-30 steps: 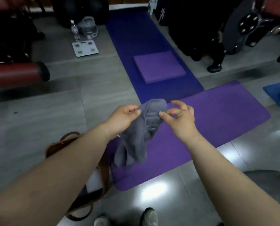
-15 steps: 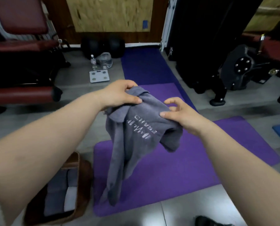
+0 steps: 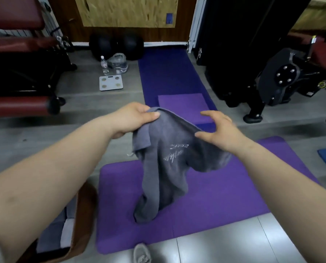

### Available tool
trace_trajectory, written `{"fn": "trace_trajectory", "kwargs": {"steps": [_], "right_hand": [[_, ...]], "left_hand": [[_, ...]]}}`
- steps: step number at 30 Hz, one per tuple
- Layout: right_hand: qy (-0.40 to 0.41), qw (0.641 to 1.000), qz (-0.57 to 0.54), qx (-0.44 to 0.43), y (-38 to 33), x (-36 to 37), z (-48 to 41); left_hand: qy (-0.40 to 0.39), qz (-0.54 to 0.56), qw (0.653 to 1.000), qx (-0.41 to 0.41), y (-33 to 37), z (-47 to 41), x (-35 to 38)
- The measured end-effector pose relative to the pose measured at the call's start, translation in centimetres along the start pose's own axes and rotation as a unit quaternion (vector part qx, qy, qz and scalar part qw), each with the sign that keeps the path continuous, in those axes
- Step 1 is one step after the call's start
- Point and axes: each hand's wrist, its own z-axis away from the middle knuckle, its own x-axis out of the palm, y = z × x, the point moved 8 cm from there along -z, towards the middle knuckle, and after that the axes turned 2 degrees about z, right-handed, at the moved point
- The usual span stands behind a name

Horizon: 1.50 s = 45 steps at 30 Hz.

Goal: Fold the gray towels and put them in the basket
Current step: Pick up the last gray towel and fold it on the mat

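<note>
crumpled dark gray towel with pale lettering hangs over the purple foam mat, its top bunched in the left hand, fingers curled tight; the right hand arches its fingers half open, thumb on the cloth, grip unclear.

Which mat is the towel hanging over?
The big purple mat; the gray towel dangles above it. The small purple pad and dark blue mat lie farther away.

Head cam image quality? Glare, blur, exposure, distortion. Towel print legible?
Head view: wide-angle stretch swells the forearms at the lower edges; soft sheen on the floor tiles near the bottom; machines at upper right sink into black; towel fairly sharp, but its print too soft to read; basket dim, half hidden by a forearm.
</note>
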Motion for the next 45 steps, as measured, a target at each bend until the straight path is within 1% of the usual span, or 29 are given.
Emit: {"fn": "trace_trajectory", "kwargs": {"steps": [3, 4, 5, 7, 10, 11, 13, 14, 15, 17, 19, 20, 21, 22, 24, 25, 26, 28, 30, 32, 33, 34, 35, 37, 38, 39, 40, 43, 45], "right_hand": [[-0.004, 0.994, 0.014, -0.108, -5.6, 1.2, 0.3], [-0.003, 0.992, 0.004, -0.129, -6.9, 1.9, 0.4], [0.007, 0.992, -0.020, -0.126, -7.4, 2.3, 0.2], [0.045, 0.993, -0.076, -0.082, -6.9, 2.0, -0.9], [0.062, 0.995, 0.007, -0.076, -5.9, 1.7, -2.6], [0.067, 0.994, 0.017, -0.085, -5.5, 1.6, -3.1], [0.081, 0.993, -0.005, -0.091, -4.6, 1.4, -3.7], [0.081, 0.993, -0.031, -0.086, -4.1, 1.4, -3.9], [0.079, 0.991, -0.073, -0.076, -3.6, 1.5, -4.2], [0.077, 0.979, -0.180, -0.053, -3.0, 1.2, -4.8], [0.090, 0.954, -0.285, -0.029, -2.4, -0.2, -5.2], [0.098, 0.936, -0.337, -0.015, -1.9, -1.0, -5.3], [0.106, 0.919, -0.380, -0.002, -1.1, -2.0, -5.5], [0.116, 0.908, -0.402, 0.004, -0.1, -3.1, -5.6], [0.126, 0.918, -0.376, -0.016, 1.8, -5.3, -5.8], [0.123, 0.931, -0.344, -0.028, 2.9, -6.1, -5.8], [0.116, 0.943, -0.311, -0.037, 4.1, -6.8, -5.8], [0.093, 0.959, -0.265, -0.039, 7.4, -7.9, -5.9], [0.074, 0.980, -0.180, -0.025, 11.3, -8.6, -6.2], [0.063, 0.995, -0.071, -0.017, 15.0, -9.8, -6.8], [0.060, 0.997, -0.042, -0.006, 16.8, -10.5, -7.1], [0.051, 0.998, -0.033, 0.002, 18.2, -11.0, -7.3], [0.042, 0.999, -0.034, 0.005, 19.4, -11.5, -7.6], [0.018, 1.000, -0.018, -0.009, 20.9, -12.1, -8.2], [0.011, 1.000, -0.017, -0.019, 21.4, -12.4, -8.5], [0.003, 0.999, -0.023, -0.027, 21.7, -12.4, -8.8], [-0.004, 0.999, -0.038, -0.028, 21.9, -12.2, -9.0], [0.000, 0.994, -0.112, -0.003, 22.4, -11.9, -9.8], [0.018, 0.987, -0.162, 0.004, 22.4, -11.7, -10.2]], "left_hand": [[-0.014, 0.062, 0.998, -0.024, 0.3, -1.8, 2.5], [-0.019, 0.080, 0.996, -0.031, 0.5, -2.3, 3.0], [-0.025, 0.105, 0.993, -0.042, 0.5, -2.6, 3.4], [-0.049, 0.137, 0.988, -0.049, 0.6, -3.0, 4.0], [-0.094, 0.081, 0.991, -0.043, -0.3, -3.3, 5.1], [-0.093, 0.080, 0.992, -0.039, -0.8, -3.5, 5.2], [-0.075, 0.116, 0.990, -0.037, -1.5, -3.6, 5.1], [-0.074, 0.115, 0.990, -0.032, -1.8, -3.5, 5.2], [-0.077, 0.082, 0.993, -0.025, -2.1, -3.5, 5.5], [-0.061, -0.025, 0.998, -0.008, -3.2, -3.6, 6.3], [-0.007, -0.051, 0.999, -0.008, -4.9, -3.7, 6.7], [0.005, -0.052, 0.998, -0.017, -5.9, -3.7, 7.0], [0.006, -0.081, 0.996, -0.028, -6.9, -3.6, 7.4], [-0.002, -0.142, 0.989, -0.044, -7.8, -3.5, 7.9], [0.008, -0.273, 0.959, -0.081, -9.5, -3.2, 8.4], [0.026, -0.306, 0.947, -0.090, -9.7, -3.2, 8.5], [0.044, -0.306, 0.947, -0.091, -9.6, -3.4, 8.7], [0.068, -0.219, 0.968, -0.106, -9.5, -3.9, 9.5], [0.097, -0.127, 0.981, -0.114, -8.7, -4.4, 10.9], [0.132, -0.085, 0.982, -0.106, -6.9, -5.0, 12.6], [0.147, -0.078, 0.981, -0.097, -5.8, -5.2, 13.4], [0.152, -0.075, 0.981, -0.090, -4.9, -5.2, 14.3], [0.138, -0.084, 0.983, -0.089, -4.2, -5.4, 15.4], [0.071, -0.160, 0.979, -0.106, -3.9, -5.5, 17.7], [0.046, -0.210, 0.969, -0.120, -4.1, -5.4, 18.6], [0.039, -0.249, 0.959, -0.134, -4.5, -5.3, 18.9], [0.050, -0.263, 0.953, -0.142, -4.8, -5.2, 18.8], [0.104, -0.241, 0.952, -0.158, -6.0, -4.7, 17.8], [0.107, -0.259, 0.943, -0.179, -7.7, -4.4, 18.1]]}}
